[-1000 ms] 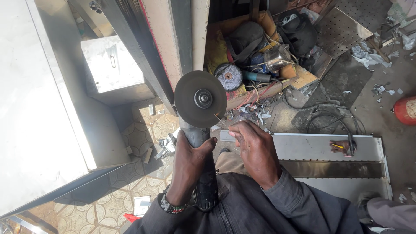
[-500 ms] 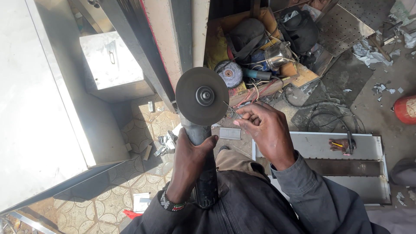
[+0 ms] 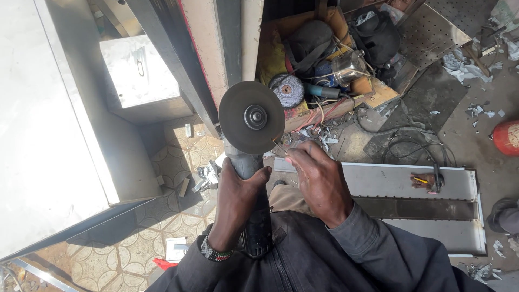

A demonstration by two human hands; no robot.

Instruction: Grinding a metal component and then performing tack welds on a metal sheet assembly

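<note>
My left hand (image 3: 238, 197) grips the dark body of an angle grinder (image 3: 250, 184), held upright in front of my chest. Its round grey cutting disc (image 3: 252, 117) faces the camera, with a metal centre nut. My right hand (image 3: 319, 178) is just right of the disc's lower edge, fingers pinched on a thin metal pin (image 3: 278, 147) whose tip touches the disc rim. A beaded band sits on my left wrist. Dark jacket sleeves cover both arms.
A large steel cabinet (image 3: 48, 135) stands at the left, a small steel box (image 3: 139, 75) behind it. A wooden crate (image 3: 324, 59) of tools, a wire wheel and cables lies ahead. A flat steel panel (image 3: 389, 186) lies at the right, a red cylinder (image 3: 507, 138) at the edge.
The right hand has drawn down and in from the disc's side, now pinching the thin pin against the rim. The grinder has stayed nearly still in the left hand.
</note>
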